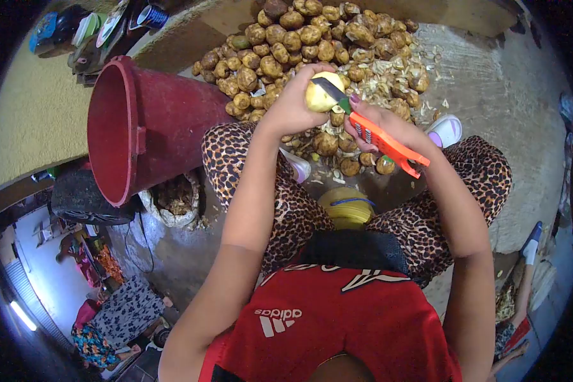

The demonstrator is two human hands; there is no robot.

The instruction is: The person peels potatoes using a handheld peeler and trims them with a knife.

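Note:
A peeled, pale yellow potato (318, 100) is held in my left hand (294, 105), whose fingers wrap round its far and left sides. My right hand (388, 124) grips a knife (379, 137) with an orange handle. Its dark blade lies against the upper face of the potato. Beyond both hands, unpeeled brown potatoes (290, 41) are heaped on the floor, with pale peelings (388, 79) scattered over the right part of the heap.
A large red bucket (165, 121) lies tipped at the left, beside a sack (172, 204) and a dark tire (86, 197). Between my knees is a yellow container (347, 207). Other people are at the lower left (118, 318) and lower right (519, 305).

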